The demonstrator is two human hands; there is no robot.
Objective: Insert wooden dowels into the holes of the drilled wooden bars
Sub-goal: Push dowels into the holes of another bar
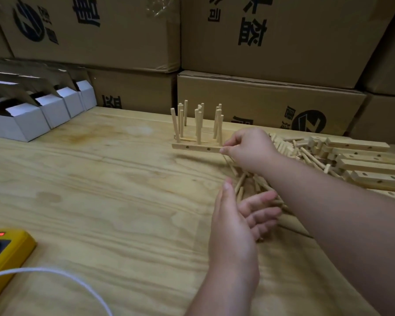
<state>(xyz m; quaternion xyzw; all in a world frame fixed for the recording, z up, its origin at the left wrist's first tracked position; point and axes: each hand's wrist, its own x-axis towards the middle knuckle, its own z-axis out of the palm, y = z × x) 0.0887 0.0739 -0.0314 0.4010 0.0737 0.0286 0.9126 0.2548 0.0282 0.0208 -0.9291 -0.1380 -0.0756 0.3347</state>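
Observation:
A drilled wooden bar point(193, 147) lies on the table with its holes facing me and nothing in them. My right hand point(249, 148) grips its right end with curled fingers. Behind it stand several bars with upright dowels point(198, 124) set in them. A heap of loose dowels point(249, 185) lies under my right wrist. My left hand point(240, 213) hovers over the heap's near side, palm turned right and fingers relaxed, holding nothing.
A pile of drilled bars point(363, 160) and more dowels lies at the right. White cardboard boxes point(39, 110) stand at the far left. A yellow device point(5, 252) with a white cord point(55, 273) sits at the near left. Brown cartons point(260, 96) wall the back.

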